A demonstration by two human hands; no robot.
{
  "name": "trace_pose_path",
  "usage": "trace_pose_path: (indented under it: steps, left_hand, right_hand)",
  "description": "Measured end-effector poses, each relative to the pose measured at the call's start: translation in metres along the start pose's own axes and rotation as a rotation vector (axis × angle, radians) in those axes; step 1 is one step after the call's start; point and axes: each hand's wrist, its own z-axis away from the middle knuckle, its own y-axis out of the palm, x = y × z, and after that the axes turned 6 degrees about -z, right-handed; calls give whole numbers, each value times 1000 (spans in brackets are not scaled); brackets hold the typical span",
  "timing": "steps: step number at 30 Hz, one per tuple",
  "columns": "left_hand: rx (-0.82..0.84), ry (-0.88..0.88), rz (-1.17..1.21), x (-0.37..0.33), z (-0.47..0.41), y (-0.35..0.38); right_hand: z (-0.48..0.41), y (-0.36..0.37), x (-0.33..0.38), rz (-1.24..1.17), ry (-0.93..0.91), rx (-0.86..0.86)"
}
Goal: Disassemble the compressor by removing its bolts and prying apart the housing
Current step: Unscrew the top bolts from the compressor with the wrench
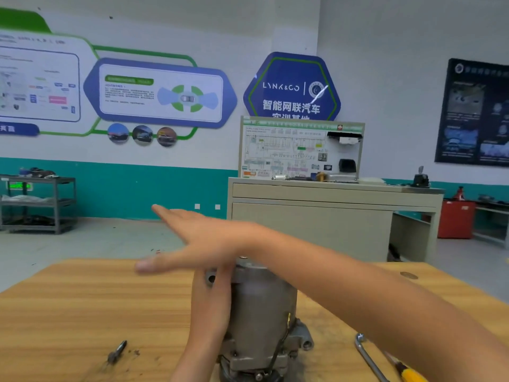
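Right hand (203, 244), fingers straight and together, crosses the upright compressor (261, 312), hiding its top. Left hand (212, 307) lies flat-fingered on its left side. Bent metal bar (369, 357) lies near right.

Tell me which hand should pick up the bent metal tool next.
Right. The right hand is open and free above the compressor, and the bent metal tool lies on its side of the table. The left hand lies flat against the compressor's side, seemingly steadying it.

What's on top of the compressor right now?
The right hand, open and flat, crosses over the top of the compressor; whether it touches is unclear. It covers the top face, so any bolts there cannot be seen.
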Motion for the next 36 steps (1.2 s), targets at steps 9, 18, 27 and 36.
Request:
trace_pose_path:
  steps: [9, 18, 27, 36]
  left_hand:
    - [36, -60, 4, 6, 7, 4]
    - [19, -71, 1, 2, 1, 1]
    - [12, -92, 62, -3, 1, 4]
    - [78, 115, 104, -18, 10, 20]
  right_hand:
    - [153, 52, -27, 197, -172, -1157]
    - [124, -28, -176, -3, 661, -706]
    - [-42, -31, -105, -147, 547, 62]
    - [62, 39, 7, -360, -220, -606]
